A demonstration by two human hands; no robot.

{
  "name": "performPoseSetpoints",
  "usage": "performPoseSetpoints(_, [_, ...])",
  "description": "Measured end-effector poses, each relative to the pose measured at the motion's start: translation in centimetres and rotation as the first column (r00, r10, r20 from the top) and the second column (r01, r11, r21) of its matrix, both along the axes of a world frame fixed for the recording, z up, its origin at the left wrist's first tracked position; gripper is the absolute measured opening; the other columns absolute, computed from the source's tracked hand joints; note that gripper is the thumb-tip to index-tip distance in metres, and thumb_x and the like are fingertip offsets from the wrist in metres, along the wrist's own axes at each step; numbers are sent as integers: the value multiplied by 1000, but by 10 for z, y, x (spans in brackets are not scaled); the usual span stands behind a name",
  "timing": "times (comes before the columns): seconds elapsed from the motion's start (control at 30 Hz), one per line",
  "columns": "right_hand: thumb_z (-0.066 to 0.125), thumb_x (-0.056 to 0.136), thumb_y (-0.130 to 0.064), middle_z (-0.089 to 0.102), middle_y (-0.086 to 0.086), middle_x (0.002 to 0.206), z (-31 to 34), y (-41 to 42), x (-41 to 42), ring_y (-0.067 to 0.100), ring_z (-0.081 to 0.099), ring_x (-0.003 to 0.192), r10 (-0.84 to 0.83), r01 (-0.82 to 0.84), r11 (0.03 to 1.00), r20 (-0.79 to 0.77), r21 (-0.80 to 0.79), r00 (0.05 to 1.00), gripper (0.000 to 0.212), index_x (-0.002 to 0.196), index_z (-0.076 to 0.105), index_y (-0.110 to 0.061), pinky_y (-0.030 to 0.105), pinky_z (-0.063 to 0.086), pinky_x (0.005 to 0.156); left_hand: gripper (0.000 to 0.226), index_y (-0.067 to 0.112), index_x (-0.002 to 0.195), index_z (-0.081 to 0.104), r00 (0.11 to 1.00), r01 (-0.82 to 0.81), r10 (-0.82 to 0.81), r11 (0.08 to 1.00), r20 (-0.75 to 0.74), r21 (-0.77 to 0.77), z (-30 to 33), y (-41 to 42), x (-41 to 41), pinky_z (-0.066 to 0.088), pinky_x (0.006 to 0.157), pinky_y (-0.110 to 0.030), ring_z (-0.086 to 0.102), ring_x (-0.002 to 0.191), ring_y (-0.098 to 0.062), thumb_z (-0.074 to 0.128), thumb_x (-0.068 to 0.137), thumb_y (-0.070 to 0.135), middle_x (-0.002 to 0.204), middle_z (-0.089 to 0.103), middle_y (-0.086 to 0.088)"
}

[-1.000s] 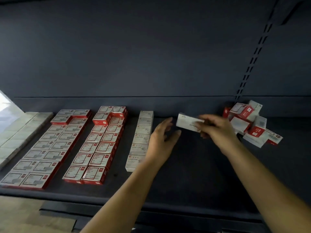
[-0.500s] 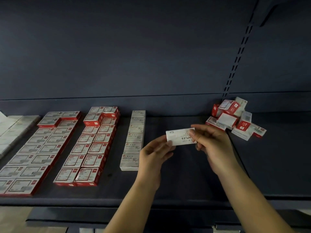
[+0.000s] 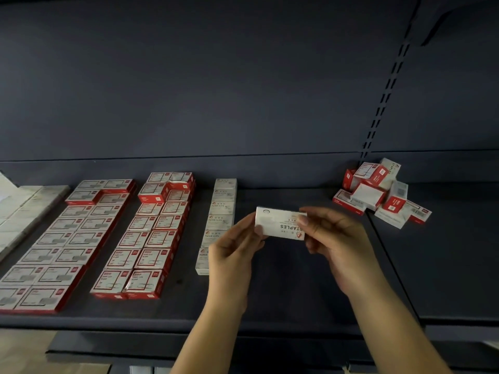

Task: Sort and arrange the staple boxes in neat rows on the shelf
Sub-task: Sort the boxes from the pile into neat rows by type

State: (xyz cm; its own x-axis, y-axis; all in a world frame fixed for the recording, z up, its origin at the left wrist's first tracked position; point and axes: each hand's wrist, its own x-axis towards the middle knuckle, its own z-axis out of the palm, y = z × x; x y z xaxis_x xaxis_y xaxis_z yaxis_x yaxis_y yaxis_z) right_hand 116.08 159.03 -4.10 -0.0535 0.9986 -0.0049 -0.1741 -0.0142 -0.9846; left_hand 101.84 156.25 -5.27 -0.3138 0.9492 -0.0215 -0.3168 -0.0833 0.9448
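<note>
Both hands, left (image 3: 237, 248) and right (image 3: 333, 240), pinch the box (image 3: 279, 222) ends; best flip it label-upright before shelving.

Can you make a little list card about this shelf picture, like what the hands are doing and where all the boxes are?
held: white staples box, printed word upside down
left hand: pinches its left end
right hand: pinches its right end
red-and-white rows: neat, left on the shelf
white paper clips row: single file, beside them
unsorted pile: jumbled boxes, back right
</note>
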Motion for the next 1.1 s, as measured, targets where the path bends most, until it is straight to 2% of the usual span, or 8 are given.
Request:
performPoseSetpoints(0.1, [64,80,-14,72,2,86,-5,0,0,11,66,79,-30,30,999,11,-17,999,11,89,69,-19,25,48,65,19,13,96,68,998,-37,37,999,42,4,3,3,-2,55,69,-23,68,84,-15,59,84,0,83,72,1])
performPoseSetpoints(0.17, [60,84,-12,71,-1,90,-7,1,0,10,65,87,-66,65,997,-7,-30,998,12,89,68,-20,26,48,71,20,14,93,68,995,-56,56,998,86,-9,6,6,-5,55,68,-27,67,81,-17,60,83,-1,78,67,-2])
performPoseSetpoints(0.27, [59,84,-19,71,-1,84,-6,-1,-2,9,64,77,-46,45,997,-7,-61,999,11,91,68,-19,26,47,66,23,21,84,71,997,-40,41,999,62,-14,10,12,-10,49,72,-29,61,76,-16,65,77,0,77,63,-3])
performPoseSetpoints(0.4, [61,72,-38,68,2,74,-3,-7,-1,13,54,58,133,-132,991,59,-21,989,34,100,65,-18,23,40,49,23,13,91,69,994,106,-105,994,-44,16,17,13,-5,50,64,-21,62,70,-13,70,71,2,76,65,-5])
performPoseSetpoints(0.5, [63,71,-31,68,6,74,-2,-10,-2,17,60,58,187,-190,981,92,32,978,33,98,66,-12,24,45,48,30,10,93,68,974,211,-210,977,-91,10,15,11,3,52,63,-22,64,72,-14,70,63,11,77,67,-4])
performPoseSetpoints(0.63, [62,71,-18,69,13,83,-7,-9,-7,24,67,69,-37,39,999,-194,6,980,24,91,59,-4,28,55,58,37,13,103,66,977,208,-206,977,47,-42,10,10,4,55,67,-27,68,83,-16,67,66,9,88,70,-2])
performPoseSetpoints(0.77, [67,63,-23,70,12,80,-7,-8,-15,22,68,67,-69,64,998,-345,-25,936,35,90,56,-5,28,55,59,45,10,112,63,979,178,-176,984,101,-6,13,10,0,57,73,-30,68,91,-22,66,67,7,95,69,-10])
performPoseSetpoints(1.1, [73,60,-25,70,13,84,-9,-14,-48,25,69,71,-70,49,997,-381,-64,922,36,88,58,-8,28,55,61,42,11,106,65,981,64,-63,998,181,5,11,0,-27,55,68,-24,69,89,-22,67,64,6,83,71,-7])
